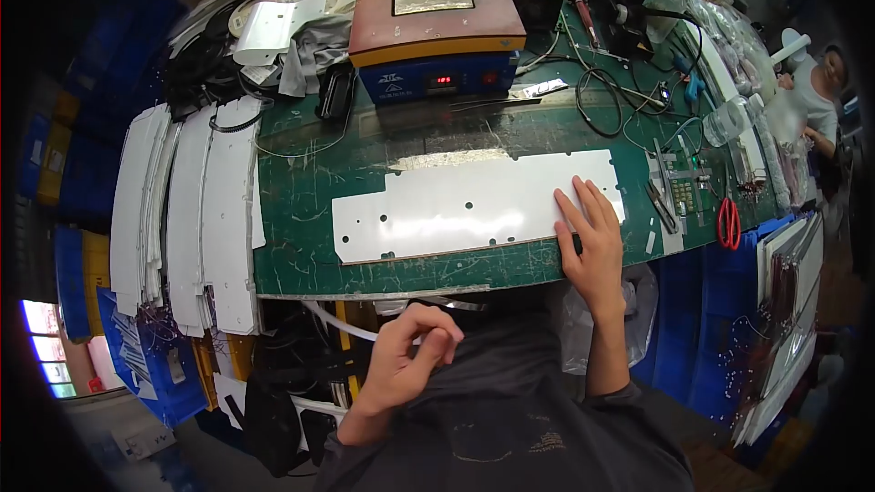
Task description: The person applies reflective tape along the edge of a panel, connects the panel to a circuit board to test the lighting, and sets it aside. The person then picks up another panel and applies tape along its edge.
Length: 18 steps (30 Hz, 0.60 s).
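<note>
A long white panel (492, 205) with small holes and notched edges lies flat on the green work mat (301, 246). My right hand (594, 241) rests on the panel's right end, fingers stretched out and lying flat. In front of the table edge, my left hand (407, 360) is closed, its fingers curled toward the thumb. A narrow white strip (342, 324) runs from below the table edge into this hand and seems pinched there; the fingers partly hide its end.
Behind the panel stands a blue hot plate (437, 77) with a lit red display. Stacked white panels (223, 219) are at the left. Tweezers (661, 208), a circuit board (688, 184) and red scissors (728, 223) lie at the right. Another person (816, 91) is at far right.
</note>
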Each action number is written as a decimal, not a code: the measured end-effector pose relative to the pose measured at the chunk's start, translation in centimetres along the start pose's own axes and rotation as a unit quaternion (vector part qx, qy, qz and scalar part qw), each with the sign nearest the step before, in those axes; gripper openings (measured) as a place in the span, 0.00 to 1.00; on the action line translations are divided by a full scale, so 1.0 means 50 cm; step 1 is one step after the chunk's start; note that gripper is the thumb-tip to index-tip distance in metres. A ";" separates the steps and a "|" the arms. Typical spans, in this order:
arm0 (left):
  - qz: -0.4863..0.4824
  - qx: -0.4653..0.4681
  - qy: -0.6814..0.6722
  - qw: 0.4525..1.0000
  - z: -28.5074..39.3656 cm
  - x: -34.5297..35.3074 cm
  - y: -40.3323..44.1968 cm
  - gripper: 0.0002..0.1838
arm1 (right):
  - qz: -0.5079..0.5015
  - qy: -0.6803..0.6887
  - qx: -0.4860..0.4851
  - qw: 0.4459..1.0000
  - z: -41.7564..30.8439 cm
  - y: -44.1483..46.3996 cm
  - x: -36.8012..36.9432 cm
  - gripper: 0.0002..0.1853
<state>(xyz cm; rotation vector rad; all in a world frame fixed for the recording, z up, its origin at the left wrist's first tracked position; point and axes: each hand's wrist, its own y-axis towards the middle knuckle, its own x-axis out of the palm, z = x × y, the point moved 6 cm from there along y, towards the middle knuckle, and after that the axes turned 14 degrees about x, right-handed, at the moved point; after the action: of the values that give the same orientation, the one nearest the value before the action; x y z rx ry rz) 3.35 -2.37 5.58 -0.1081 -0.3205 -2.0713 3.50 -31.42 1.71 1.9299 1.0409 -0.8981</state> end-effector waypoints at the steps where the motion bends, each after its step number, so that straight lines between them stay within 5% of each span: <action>1: -0.006 -0.008 -0.005 1.000 -0.017 0.020 0.011 0.04 | 0.001 0.000 -0.001 1.000 -0.001 0.000 0.000 0.23; 5: -0.007 -0.052 -0.001 0.999 -0.077 0.083 0.030 0.07 | 0.019 -0.001 -0.003 1.000 -0.008 -0.002 -0.004 0.21; 8: 0.008 -0.041 0.000 0.999 -0.111 0.103 0.025 0.07 | 0.002 0.167 0.011 0.986 -0.042 -0.031 -0.013 0.18; 13: 0.094 -0.059 -0.036 0.993 -0.169 0.074 0.003 0.06 | -0.252 0.471 0.041 0.844 -0.124 -0.094 0.004 0.15; 18: 0.124 -0.056 -0.091 0.987 -0.185 0.048 -0.007 0.07 | -0.227 0.504 0.033 0.833 -0.149 -0.117 0.037 0.13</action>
<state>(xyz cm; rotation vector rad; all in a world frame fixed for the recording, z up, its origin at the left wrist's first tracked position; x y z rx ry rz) 2.34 -6.72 -2.86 -0.3886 -0.2874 -1.8353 0.82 -22.17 2.03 2.2738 2.1558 -0.0349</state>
